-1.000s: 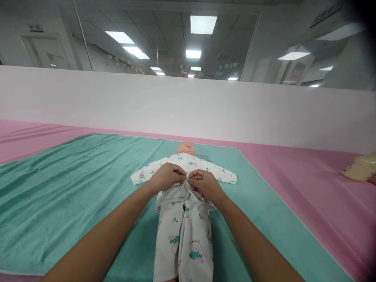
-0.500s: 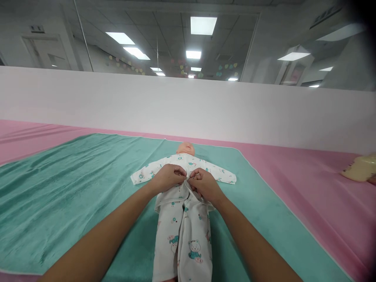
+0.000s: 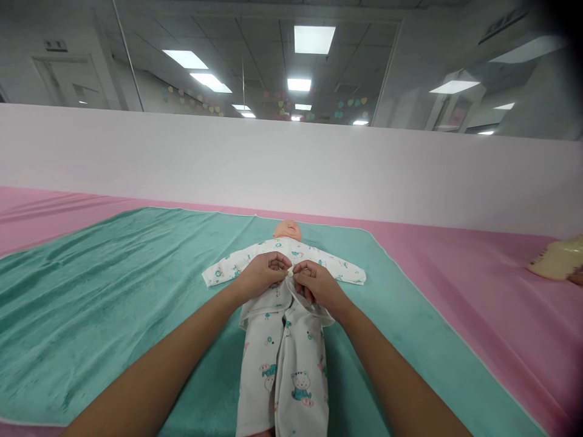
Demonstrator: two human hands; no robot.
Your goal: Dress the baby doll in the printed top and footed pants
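A baby doll point(image 3: 288, 230) lies on its back, head away from me, dressed in a white printed top point(image 3: 255, 252) and matching trousers point(image 3: 300, 370). Over its chest my left hand point(image 3: 266, 273) pinches the front edge of the top from the left. From the other side, my right hand point(image 3: 316, 282) has its fingers closed on the top's opposite edge. A small pale button point(image 3: 290, 274) shows between the fingertips of both hands. Below them the top's front flaps part over the trousers. The doll's sleeves stretch out to both sides.
The doll lies on a teal blanket point(image 3: 113, 315) with wrinkles at left, spread over a pink cover point(image 3: 478, 291). A low white wall point(image 3: 273, 164) with glass above stands behind. At the far right edge is a yellowish object point(image 3: 558, 261) that I cannot identify.
My fingertips have shifted slightly, and the button now shows more plainly between them. Both hands stay at the same spot on the top; the doll has not moved.
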